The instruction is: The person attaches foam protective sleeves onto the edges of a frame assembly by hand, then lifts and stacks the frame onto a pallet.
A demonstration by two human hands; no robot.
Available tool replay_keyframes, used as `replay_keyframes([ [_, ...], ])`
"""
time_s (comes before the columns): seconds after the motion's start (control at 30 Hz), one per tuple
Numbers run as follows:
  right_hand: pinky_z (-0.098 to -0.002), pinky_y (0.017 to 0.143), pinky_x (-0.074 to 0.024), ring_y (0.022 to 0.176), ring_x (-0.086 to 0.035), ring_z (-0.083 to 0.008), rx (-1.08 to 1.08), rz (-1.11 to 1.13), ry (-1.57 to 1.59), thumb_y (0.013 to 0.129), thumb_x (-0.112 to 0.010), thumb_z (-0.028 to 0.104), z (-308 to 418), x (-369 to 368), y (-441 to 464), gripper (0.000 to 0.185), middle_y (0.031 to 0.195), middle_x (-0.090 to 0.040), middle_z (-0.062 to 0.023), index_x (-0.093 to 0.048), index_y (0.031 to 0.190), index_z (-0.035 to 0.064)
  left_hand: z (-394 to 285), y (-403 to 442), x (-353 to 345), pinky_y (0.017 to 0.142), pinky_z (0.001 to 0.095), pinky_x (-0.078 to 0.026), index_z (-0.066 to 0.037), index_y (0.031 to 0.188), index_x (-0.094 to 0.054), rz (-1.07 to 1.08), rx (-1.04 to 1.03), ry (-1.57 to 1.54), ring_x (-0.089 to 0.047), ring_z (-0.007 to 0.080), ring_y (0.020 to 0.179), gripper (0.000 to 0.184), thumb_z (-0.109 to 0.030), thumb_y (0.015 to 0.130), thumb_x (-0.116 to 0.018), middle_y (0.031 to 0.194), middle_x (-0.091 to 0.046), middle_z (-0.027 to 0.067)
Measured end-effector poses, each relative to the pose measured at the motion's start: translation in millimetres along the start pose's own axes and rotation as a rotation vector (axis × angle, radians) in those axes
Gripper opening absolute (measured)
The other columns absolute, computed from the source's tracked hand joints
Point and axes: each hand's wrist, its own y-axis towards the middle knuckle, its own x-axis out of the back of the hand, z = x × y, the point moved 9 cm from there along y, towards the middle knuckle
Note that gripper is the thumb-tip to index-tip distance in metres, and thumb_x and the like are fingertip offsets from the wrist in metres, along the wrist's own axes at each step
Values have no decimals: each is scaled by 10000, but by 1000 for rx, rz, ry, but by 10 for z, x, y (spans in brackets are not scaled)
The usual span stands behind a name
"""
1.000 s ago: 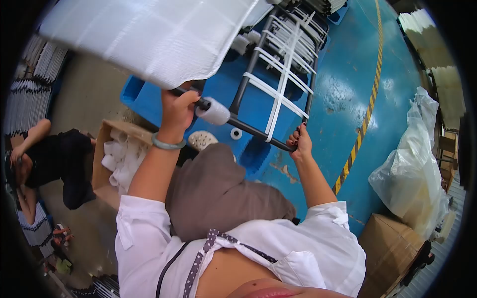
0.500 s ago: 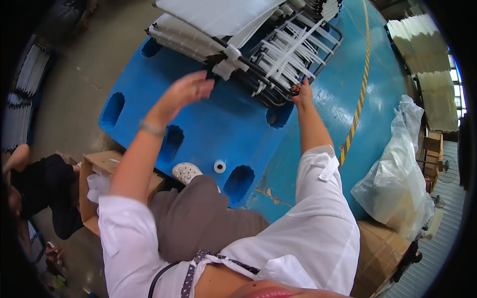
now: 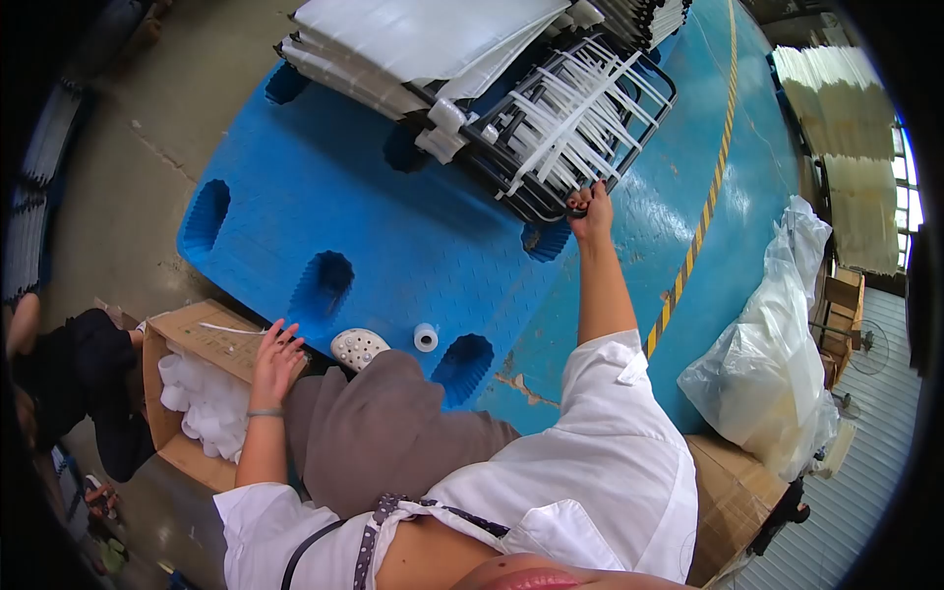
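My left hand (image 3: 278,362) is empty, its fingers spread, beside the open cardboard box (image 3: 202,339) of white plastic rolls (image 3: 208,408). At the upper middle, my right hand (image 3: 591,211) has its fingers wrapped round the near corner of a black tube frame (image 3: 637,147) with white straps. That frame lies on a stack of similar frames, next to folded white fabric panels (image 3: 423,39). The stack rests on a blue pallet (image 3: 261,231). One white roll (image 3: 426,337) stands on the pallet near my shoe (image 3: 358,348).
On the left is another person (image 3: 88,383) in dark clothes. A yellow-black floor line (image 3: 703,221) runs along the right. Beyond it are clear plastic sheeting (image 3: 762,364), a large cardboard box (image 3: 733,492) and stacked pale panels (image 3: 836,98).
The held frame has come down onto the stack. My left hand has let go of it and moved down and left to the box. My right hand stays at the frame's corner.
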Motion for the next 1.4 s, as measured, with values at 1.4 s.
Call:
replay_keyframes([
  [1.4, -408, 670, -466, 754, -588, -285, 376, -335, -1623, 818, -612, 321, 435, 881, 368, 549, 880, -590, -157, -413, 1253, 51, 164, -805, -720, 782, 310, -474, -49, 1061, -602, -75, -211, 1300, -625, 242, 901, 296, -74, 766, -599, 980, -656, 99],
])
